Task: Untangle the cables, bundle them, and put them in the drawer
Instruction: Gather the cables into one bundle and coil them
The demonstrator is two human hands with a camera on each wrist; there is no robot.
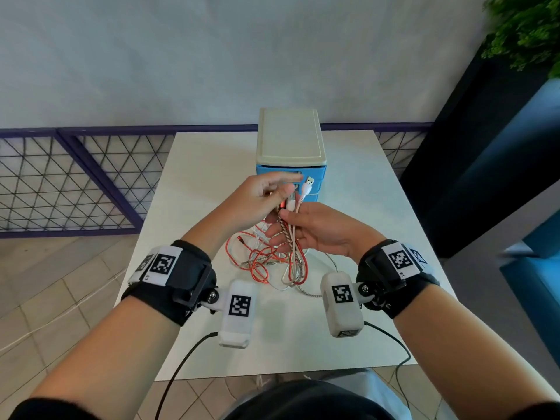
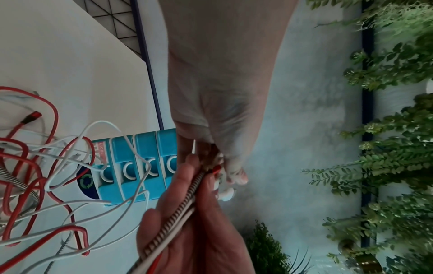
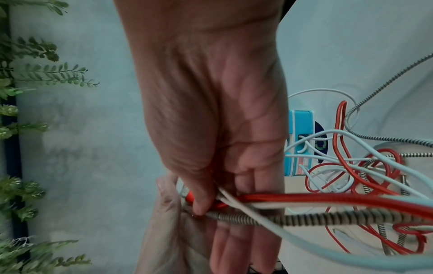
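The left hand (image 1: 257,197) pinches the upper ends of the cables (image 1: 292,237), thumb curled, forefinger straight. Three kinds show: one red, one white ending in a USB plug (image 1: 308,180), one striped braided. They hang to a tangle on the white table (image 1: 197,183). The right hand (image 1: 315,231) pinches them lower. Behind stands one blue drawer unit (image 1: 291,147), four drawer fronts closed.

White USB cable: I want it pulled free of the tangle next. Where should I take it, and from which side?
Pinch the white USB cable by its stiff moulded collar just below the metal plug, coming from above on the drawer-unit side. That end sticks up free above the right hand; its slack below is looped among the red cable.
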